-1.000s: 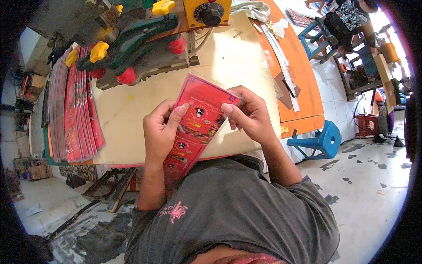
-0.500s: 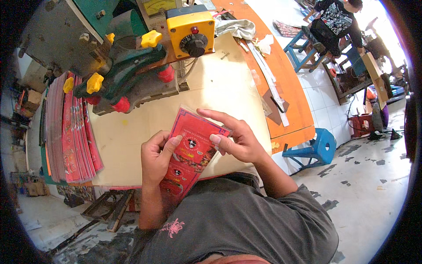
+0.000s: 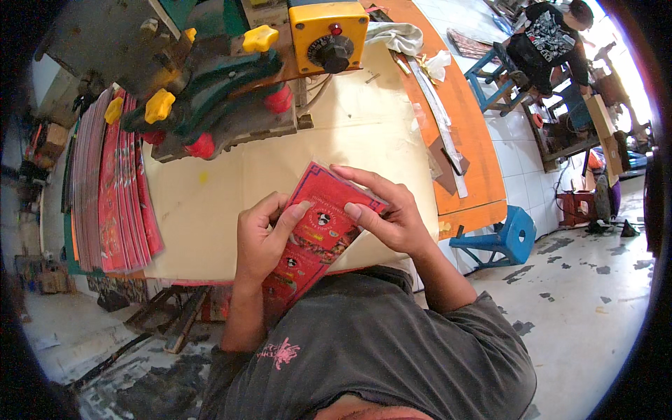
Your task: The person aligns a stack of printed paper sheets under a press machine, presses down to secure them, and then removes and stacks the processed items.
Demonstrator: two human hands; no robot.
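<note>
Both my hands hold a stack of long red printed cards (image 3: 316, 225) over the near edge of a pale work table (image 3: 210, 210). My left hand (image 3: 262, 238) grips the stack's left side, thumb across the top card. My right hand (image 3: 388, 213) holds the right side with its fingers spread over the upper end. The stack tilts from upper right down to lower left, and its lower end hangs past the table edge toward my grey shirt.
A green machine (image 3: 210, 91) with yellow and red knobs and a yellow control box (image 3: 329, 35) stands at the table's far side. Upright red card stacks (image 3: 115, 192) line the left. An orange bench (image 3: 462, 133), a blue stool (image 3: 504, 234) and a seated person (image 3: 549, 38) are on the right.
The view has tipped and drawn nearer to the table. My hands keep hold of the red cards; the right fingers have slid further across the top card.
</note>
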